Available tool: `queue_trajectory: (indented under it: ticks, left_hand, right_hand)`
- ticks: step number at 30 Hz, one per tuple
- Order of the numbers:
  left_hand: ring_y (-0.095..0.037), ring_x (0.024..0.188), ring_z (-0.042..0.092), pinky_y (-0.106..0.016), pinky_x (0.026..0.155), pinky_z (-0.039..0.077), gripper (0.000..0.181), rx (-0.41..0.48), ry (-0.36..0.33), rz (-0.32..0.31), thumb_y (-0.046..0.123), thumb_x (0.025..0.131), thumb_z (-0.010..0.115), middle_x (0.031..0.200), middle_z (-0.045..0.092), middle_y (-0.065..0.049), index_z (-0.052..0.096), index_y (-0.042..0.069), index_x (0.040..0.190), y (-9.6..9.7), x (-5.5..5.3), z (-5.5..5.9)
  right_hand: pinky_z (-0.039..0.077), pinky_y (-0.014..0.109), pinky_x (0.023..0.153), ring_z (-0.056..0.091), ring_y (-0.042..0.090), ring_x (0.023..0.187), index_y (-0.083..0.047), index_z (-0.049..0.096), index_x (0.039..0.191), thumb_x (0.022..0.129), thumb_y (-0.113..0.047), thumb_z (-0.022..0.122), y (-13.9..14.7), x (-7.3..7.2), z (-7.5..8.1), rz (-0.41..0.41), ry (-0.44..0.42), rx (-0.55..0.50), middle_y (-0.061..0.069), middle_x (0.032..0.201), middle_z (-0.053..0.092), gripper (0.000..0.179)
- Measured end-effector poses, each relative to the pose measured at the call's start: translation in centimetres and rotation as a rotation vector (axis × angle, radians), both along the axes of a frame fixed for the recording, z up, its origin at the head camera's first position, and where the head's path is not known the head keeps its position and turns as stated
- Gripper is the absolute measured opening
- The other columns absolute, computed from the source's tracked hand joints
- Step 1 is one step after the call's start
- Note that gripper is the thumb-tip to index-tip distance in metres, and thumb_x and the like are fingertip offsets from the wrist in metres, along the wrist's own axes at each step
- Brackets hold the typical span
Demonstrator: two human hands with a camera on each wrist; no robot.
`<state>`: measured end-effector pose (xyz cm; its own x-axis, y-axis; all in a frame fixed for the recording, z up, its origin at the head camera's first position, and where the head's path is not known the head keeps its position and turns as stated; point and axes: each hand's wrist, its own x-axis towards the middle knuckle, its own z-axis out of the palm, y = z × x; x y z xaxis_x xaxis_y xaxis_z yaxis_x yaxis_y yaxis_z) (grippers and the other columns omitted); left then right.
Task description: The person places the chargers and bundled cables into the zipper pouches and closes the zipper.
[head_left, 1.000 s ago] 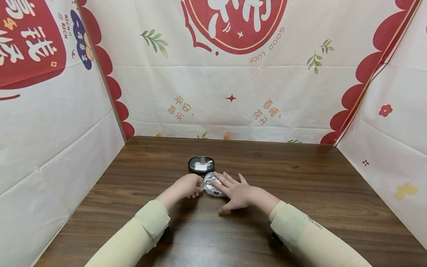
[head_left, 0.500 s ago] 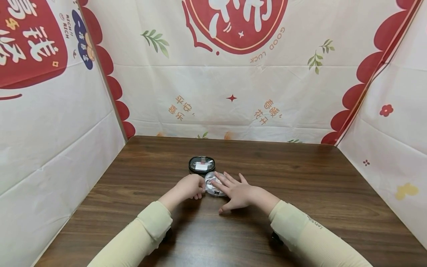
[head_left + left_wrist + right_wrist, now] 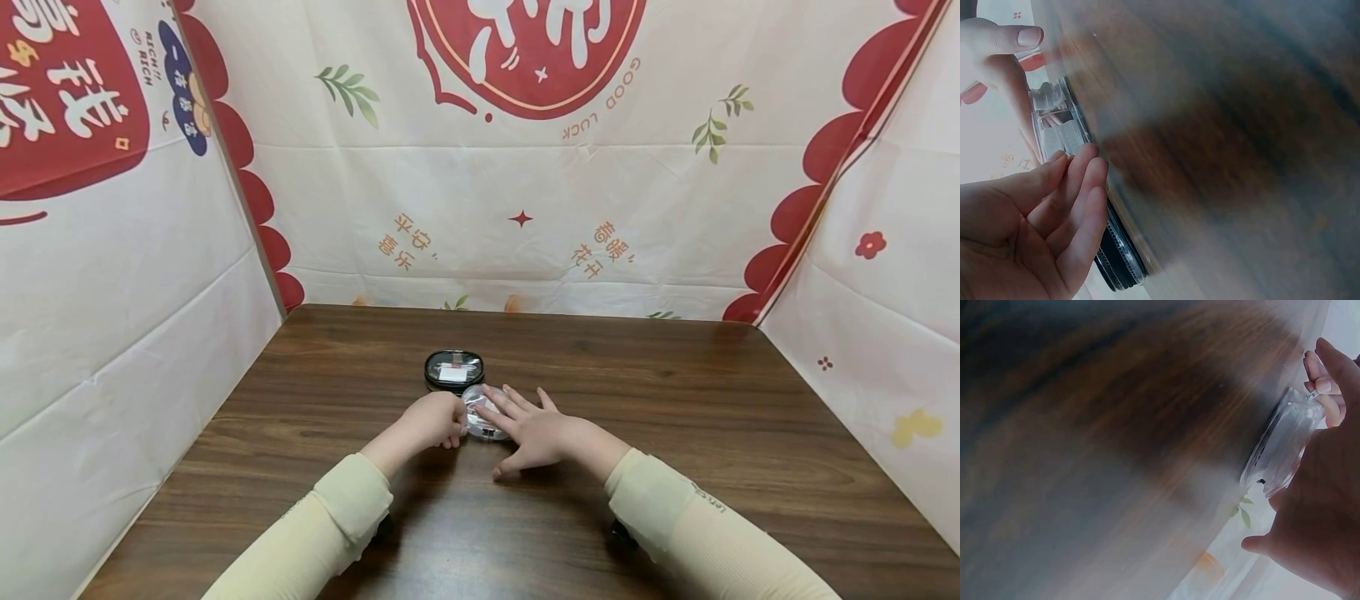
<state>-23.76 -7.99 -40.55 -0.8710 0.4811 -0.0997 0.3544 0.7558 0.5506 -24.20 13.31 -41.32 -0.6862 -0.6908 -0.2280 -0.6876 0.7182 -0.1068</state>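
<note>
On the table lies a small round clear pouch [image 3: 486, 431] with a pale cable-like thing inside. My left hand [image 3: 432, 419] is at its left edge and, in the right wrist view, pinches the zipper pull [image 3: 1313, 395] between thumb and finger. Spread over the pouch's top, my right hand [image 3: 536, 433] presses it with straight fingers, the thumb held out to the side. The right wrist view shows the pouch's clear side wall [image 3: 1282, 444] under that palm. Right behind it sits a black-trimmed oval pouch [image 3: 453, 368] with a clear top and a white item inside.
The dark wood table [image 3: 675, 400] stretches away on both sides of the hands. White printed cloth [image 3: 465, 192] stands as a wall along its back edge and on the left and right.
My left hand has shifted slightly to the right along the clear pouch's near-left edge. My right hand stays spread in the same place on top.
</note>
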Motion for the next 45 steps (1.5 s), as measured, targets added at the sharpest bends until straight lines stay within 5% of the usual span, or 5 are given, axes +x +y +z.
queue_trajectory:
  ticks: [18,24,28,37,45]
  left_hand:
    - [-0.017,0.058,0.064,-0.027,0.055,0.046,0.015,-0.024,-0.034,0.077,0.018,0.087,0.074,0.064,0.066,-0.002,0.069,0.013,0.074,-0.5,-0.3,0.2]
    - [-0.011,0.054,0.059,-0.029,0.055,0.045,0.009,-0.045,0.0,0.159,0.019,0.084,0.075,0.064,0.065,0.001,0.068,0.017,0.079,-0.6,-0.6,0.3]
    - [-0.01,0.056,0.058,-0.031,0.057,0.044,0.006,-0.073,0.025,0.217,0.02,0.083,0.075,0.063,0.063,0.005,0.068,0.019,0.083,-0.5,-0.8,0.5]
    - [-0.013,0.066,0.053,-0.035,0.058,0.045,0.005,-0.163,0.099,0.265,0.021,0.078,0.074,0.072,0.062,0.009,0.069,0.023,0.076,0.1,-0.7,0.8]
    - [-0.013,0.063,0.053,-0.035,0.055,0.043,0.009,-0.14,0.102,0.232,0.02,0.079,0.073,0.069,0.061,0.009,0.068,0.022,0.071,1.0,-0.7,0.6]
  right_hand:
    - [0.014,0.063,0.11,0.011,0.034,0.146,-0.016,0.037,0.151,0.089,-0.046,0.066,1.7,-0.7,1.0,-0.012,-0.064,-0.22,0.008,0.162,0.015,0.075]
    - [0.03,0.057,0.105,0.037,0.032,0.137,-0.008,0.045,0.145,0.086,-0.043,0.07,2.6,-0.9,1.7,-0.109,0.055,-0.265,0.012,0.148,0.042,0.073]
    - [0.045,0.049,0.092,0.057,0.024,0.113,-0.007,0.057,0.133,0.083,-0.048,0.073,2.8,-1.0,1.6,-0.198,0.158,-0.227,0.007,0.124,0.059,0.066]
    - [0.048,0.043,0.078,0.06,0.017,0.087,-0.011,0.068,0.112,0.083,-0.048,0.074,2.6,-0.9,1.3,-0.299,0.162,-0.192,-0.002,0.099,0.063,0.047]
    - [0.049,0.043,0.081,0.062,0.018,0.091,-0.009,0.067,0.112,0.085,-0.041,0.074,3.5,-1.2,1.3,-0.309,0.144,-0.226,0.0,0.101,0.065,0.042]
